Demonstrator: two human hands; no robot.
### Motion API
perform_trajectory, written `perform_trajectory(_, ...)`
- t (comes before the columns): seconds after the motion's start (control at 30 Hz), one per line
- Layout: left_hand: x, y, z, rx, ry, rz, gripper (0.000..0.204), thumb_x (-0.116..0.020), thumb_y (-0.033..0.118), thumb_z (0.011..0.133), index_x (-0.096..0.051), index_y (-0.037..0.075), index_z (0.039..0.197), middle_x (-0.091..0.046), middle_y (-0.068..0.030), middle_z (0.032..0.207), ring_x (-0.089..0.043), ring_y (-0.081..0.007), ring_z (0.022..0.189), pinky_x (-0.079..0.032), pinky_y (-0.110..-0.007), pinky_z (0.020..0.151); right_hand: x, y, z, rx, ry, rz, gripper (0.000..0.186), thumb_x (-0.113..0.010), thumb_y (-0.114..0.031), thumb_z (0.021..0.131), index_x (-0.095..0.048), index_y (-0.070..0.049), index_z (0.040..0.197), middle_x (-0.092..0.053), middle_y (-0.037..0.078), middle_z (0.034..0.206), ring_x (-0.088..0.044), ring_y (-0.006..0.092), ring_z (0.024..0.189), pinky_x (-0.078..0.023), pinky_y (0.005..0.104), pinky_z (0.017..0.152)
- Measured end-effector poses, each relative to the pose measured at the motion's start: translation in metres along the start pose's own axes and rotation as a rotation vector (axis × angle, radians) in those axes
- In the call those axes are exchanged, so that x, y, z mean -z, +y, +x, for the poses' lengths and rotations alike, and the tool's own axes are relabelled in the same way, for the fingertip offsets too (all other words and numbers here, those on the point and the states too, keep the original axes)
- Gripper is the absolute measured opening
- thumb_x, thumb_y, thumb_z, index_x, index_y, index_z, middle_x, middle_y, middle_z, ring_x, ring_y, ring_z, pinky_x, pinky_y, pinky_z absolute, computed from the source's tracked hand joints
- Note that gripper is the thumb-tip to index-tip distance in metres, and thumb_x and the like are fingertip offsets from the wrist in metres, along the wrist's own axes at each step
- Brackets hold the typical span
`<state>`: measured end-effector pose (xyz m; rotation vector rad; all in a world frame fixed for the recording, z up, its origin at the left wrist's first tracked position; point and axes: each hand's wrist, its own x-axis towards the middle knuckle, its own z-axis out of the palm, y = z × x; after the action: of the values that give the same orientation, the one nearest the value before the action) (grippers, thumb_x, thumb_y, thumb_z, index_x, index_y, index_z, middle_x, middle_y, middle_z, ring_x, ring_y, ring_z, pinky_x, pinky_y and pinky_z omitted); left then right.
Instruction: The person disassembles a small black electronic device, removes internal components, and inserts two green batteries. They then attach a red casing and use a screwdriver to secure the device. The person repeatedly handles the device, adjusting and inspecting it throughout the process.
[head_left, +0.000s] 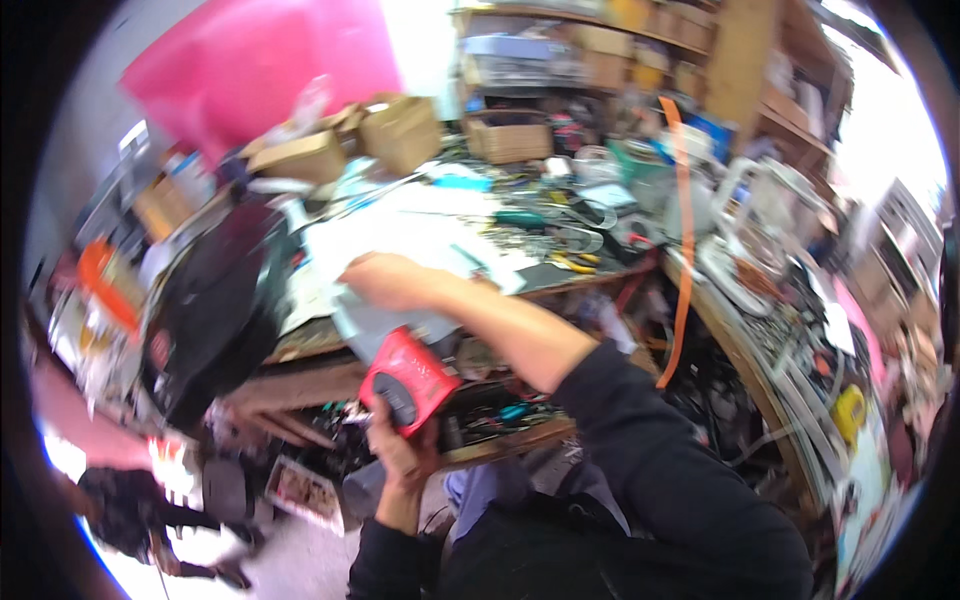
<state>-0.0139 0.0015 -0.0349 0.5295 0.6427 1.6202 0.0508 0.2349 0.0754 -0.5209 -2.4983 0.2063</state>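
Observation:
My left hand (398, 447) grips a red boxy object (411, 380) from below, tilted just in front of the bench edge. An oval dark patch (394, 398) shows on the object's near face; I cannot tell what kind of thing it is. My right arm stretches across to the left, and my right hand (388, 281) is over a pale sheet (350, 245) on the bench. Its fingers look curled and closed, but they are blurred. Whatever they hold, if anything, is hidden.
A large black rounded case (225, 300) stands at the bench's left. Cardboard boxes (400, 135), yellow-handled pliers (577, 263) and small parts crowd the back. An orange strip (685, 230) hangs at the right. Below is an open drawer (510, 432); another person (130, 510) is at lower left.

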Motion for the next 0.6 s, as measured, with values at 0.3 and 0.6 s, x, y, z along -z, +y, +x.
perform_trajectory(0.3, -0.003, 0.007, 0.003, -0.032, -0.055, -0.042, 0.059, -0.047, 0.061, 0.103, -0.06, 0.007, 0.12, -0.071, -0.0089, 0.087, -0.057, -0.014, 0.051, -0.035, -0.022, 0.037, 0.012, -0.016, -0.003, 0.052, 0.074, -0.224, 0.007, -0.064, -0.005, 0.075, -0.07, -0.002, 0.076, -0.07, 0.019, 0.086, -0.071, 0.038, 0.088, -0.058, 0.0461, 0.075)
perform_trajectory(0.6, -0.007, 0.006, -0.008, -0.056, 0.067, -0.024, 0.051, -0.05, 0.06, 0.102, -0.063, 0.011, 0.11, -0.067, -0.0026, 0.076, -0.049, -0.0109, 0.045, -0.032, -0.025, 0.036, 0.198, -0.032, -0.134, -0.288, 0.119, -0.55, 0.003, -0.064, -0.002, 0.072, -0.065, 0.0, 0.074, -0.066, 0.02, 0.083, -0.067, 0.0388, 0.082, -0.056, 0.0467, 0.078)
